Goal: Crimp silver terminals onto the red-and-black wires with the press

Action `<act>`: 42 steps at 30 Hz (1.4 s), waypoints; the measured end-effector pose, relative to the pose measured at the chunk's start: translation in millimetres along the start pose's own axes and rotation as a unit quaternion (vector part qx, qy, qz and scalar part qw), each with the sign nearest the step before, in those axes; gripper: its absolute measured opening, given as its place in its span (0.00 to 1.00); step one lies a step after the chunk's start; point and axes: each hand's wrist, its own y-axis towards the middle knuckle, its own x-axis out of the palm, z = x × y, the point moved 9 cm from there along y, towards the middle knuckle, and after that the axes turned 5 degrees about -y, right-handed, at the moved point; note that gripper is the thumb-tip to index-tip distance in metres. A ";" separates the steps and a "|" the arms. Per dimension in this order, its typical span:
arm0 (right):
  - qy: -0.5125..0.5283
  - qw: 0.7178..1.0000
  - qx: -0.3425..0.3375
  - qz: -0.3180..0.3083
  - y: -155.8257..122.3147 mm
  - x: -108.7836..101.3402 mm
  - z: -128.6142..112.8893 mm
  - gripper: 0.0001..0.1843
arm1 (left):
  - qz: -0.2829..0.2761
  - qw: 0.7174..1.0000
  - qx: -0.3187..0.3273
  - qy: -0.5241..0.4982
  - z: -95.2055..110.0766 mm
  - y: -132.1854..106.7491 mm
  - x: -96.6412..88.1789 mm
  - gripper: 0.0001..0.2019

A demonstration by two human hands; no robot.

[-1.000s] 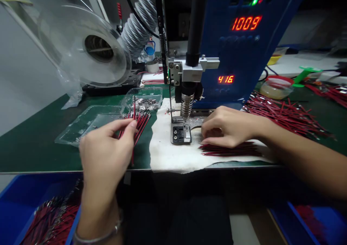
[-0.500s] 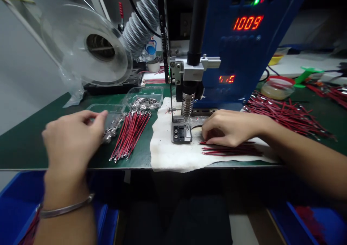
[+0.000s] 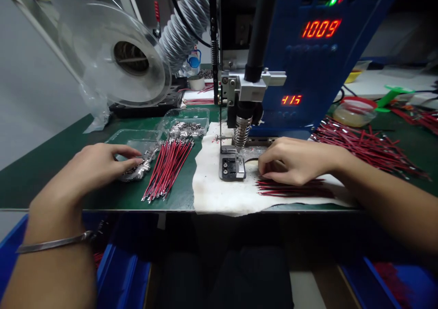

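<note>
My left hand (image 3: pixel 97 168) reaches over a clear plastic tray (image 3: pixel 114 138) of small metal parts (image 3: pixel 148 160), thumb and index finger apart at the pile. Beside it lies a bundle of red and black wires (image 3: pixel 167 170) with metal ends. My right hand (image 3: pixel 296 160) rests on a white cloth (image 3: pixel 219 199), fingers curled together by a row of red and black wires (image 3: pixel 290 189). What its fingertips hold, if anything, is hidden. Left of that hand, a small black metal fixture (image 3: pixel 230 166) sits beneath the spring-loaded head (image 3: pixel 242 131) of a blue machine (image 3: pixel 308 67).
A second clear tray (image 3: pixel 186 128) of metal parts stands behind the wire bundle. At back left are a large clear reel (image 3: pixel 99 49) and a grey flexible duct (image 3: pixel 185 26). A heap of wires (image 3: pixel 366 147) and a red-lidded jar (image 3: pixel 356 111) lie right. Blue bins (image 3: pixel 119 272) sit below the table edge.
My left hand has lowered into the tray of metal parts, and its thumb and index finger have parted. My right hand stays by the wires. The view has shifted slightly.
</note>
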 end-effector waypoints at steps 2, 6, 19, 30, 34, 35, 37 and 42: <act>0.017 1.000 -0.001 0.005 -0.5 -1.7 0.5 0.08 | -0.010 1.000 0.000 -0.002 3.0 1.3 4.0 0.09; 0.056 0.998 -0.011 0.025 -0.2 -7.2 0.4 0.08 | -0.013 1.000 0.014 0.002 8.4 4.2 3.8 0.08; 0.130 0.983 0.025 0.131 0.0 -28.4 11.2 0.13 | 0.048 0.999 -0.016 -0.012 8.5 -1.5 -8.2 0.11; 0.119 0.966 0.019 0.227 3.0 -31.0 7.5 0.09 | 0.068 0.921 0.148 -0.353 121.6 -54.3 28.6 0.11; 0.146 0.956 0.032 0.251 0.9 -33.3 9.1 0.10 | 0.042 0.859 0.124 -0.494 143.7 -56.5 62.1 0.11; 0.146 0.955 0.040 0.255 0.6 -33.4 10.4 0.10 | 0.047 0.847 0.116 -0.517 146.8 -57.5 67.7 0.12; 0.136 0.956 0.050 0.257 1.0 -32.3 11.9 0.11 | 0.071 0.830 0.104 -0.544 150.1 -60.5 75.0 0.12; 0.112 0.957 0.045 0.263 2.5 -30.9 7.9 0.10 | 0.106 0.819 0.074 -0.559 146.3 -67.1 86.3 0.13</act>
